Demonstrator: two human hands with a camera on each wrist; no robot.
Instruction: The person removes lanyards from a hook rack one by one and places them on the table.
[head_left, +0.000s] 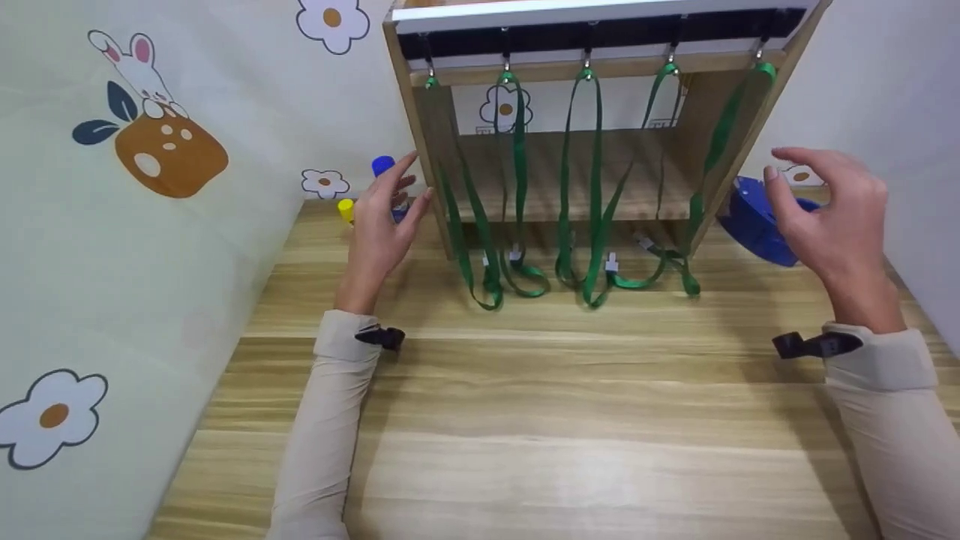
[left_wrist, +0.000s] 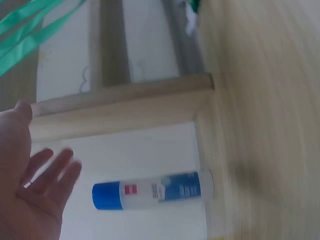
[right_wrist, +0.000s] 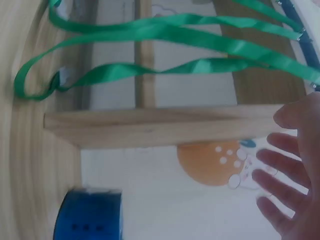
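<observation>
A small wooden shelf [head_left: 551, 180] stands against the wall, with several green lanyards [head_left: 597, 157] hanging from metal hooks along its top front. Their lower loops and pale clips lie on the tabletop. My left hand [head_left: 386, 225] is raised beside the shelf's left side panel [left_wrist: 120, 107], fingers spread and holding nothing; whether it touches the panel I cannot tell. On the other side, my right hand [head_left: 840, 217] is held up apart from the right panel [right_wrist: 150, 122], thumb and fingers parted, also holding nothing.
Behind my left hand stands a clear bottle with a blue cap [left_wrist: 107, 195], next to a yellow-capped thing [head_left: 346, 210]. A blue rounded object [head_left: 757, 225] sits right of the shelf, partly hidden by my right hand. Patterned walls [head_left: 187, 300] border the wooden table [head_left: 570, 390].
</observation>
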